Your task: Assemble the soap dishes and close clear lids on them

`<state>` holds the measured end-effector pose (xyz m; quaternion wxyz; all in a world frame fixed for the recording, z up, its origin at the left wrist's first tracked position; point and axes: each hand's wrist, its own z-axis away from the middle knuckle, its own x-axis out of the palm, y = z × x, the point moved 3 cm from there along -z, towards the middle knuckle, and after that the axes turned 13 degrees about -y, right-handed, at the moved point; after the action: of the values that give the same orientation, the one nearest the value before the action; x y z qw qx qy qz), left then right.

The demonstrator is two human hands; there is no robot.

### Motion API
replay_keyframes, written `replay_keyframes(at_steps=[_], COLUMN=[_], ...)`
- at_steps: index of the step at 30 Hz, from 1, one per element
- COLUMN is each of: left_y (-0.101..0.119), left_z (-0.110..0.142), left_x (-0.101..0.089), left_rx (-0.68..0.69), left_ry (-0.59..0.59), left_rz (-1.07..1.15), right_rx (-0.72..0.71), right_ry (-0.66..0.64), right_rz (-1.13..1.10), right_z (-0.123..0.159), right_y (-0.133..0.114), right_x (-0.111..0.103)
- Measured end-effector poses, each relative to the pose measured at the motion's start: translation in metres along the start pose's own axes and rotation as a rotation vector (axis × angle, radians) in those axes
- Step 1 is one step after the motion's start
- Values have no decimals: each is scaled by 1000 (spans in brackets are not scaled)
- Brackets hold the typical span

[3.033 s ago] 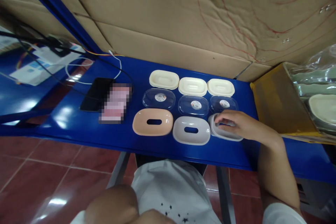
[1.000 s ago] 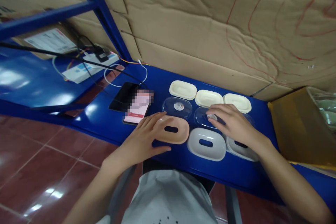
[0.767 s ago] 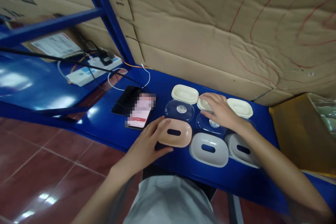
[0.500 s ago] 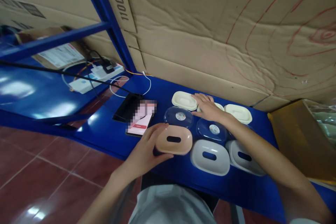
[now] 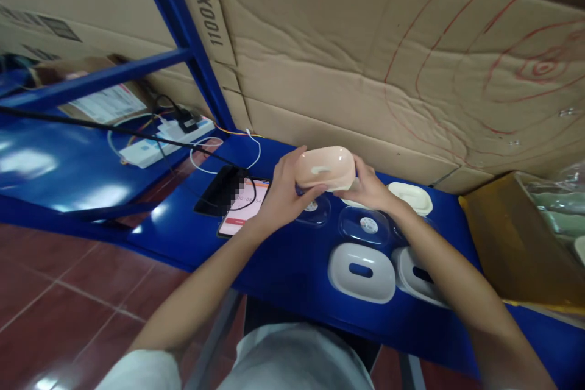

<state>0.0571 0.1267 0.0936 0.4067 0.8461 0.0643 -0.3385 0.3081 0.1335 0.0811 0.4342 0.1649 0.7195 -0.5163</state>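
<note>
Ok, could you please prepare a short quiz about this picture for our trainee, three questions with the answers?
1. True or false: the left hand holds the peach dish.
2. Choose one. What lies directly behind the left one of the two whitish slotted dishes?
A) a phone
B) a clear lid with a round label
C) a power strip
3. Fill in: the yellow-taped cardboard box stands toward the person's ____ side.

Key:
1. True
2. B
3. right
</note>
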Motion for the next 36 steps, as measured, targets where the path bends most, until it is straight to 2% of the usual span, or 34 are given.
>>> replay_keyframes(at_steps=[3, 7, 12, 16, 20, 27, 31, 36], left_y=[-5, -9, -14, -14, -11, -4, -2, 0], left_z=[-18, -29, -24, -15, -11, -10, -7, -4], left_x=[8, 22, 41, 46, 46, 48, 49, 46], left_rx=[19, 24, -47, -126, -169, -152, -40, 111], left_ry=[-34, -110, -177, -191, -199, -200, -193, -158], left_rz=[119, 341, 624, 733, 749, 783, 724, 443], right_rx=[-42, 21, 35, 81, 88, 112, 121, 163], right_ry=[76, 102, 91, 119, 148, 143, 167, 191], right_rz=[-181, -363, -546, -630, -639, -611, -649, -733], right_z=[25, 47, 52, 50, 52, 54, 50, 47], right_y=[-11, -16, -15, -14, -17, -20, -17, -9], right_x=[-16, -27, -21, -13, -14, -19, -20, -20])
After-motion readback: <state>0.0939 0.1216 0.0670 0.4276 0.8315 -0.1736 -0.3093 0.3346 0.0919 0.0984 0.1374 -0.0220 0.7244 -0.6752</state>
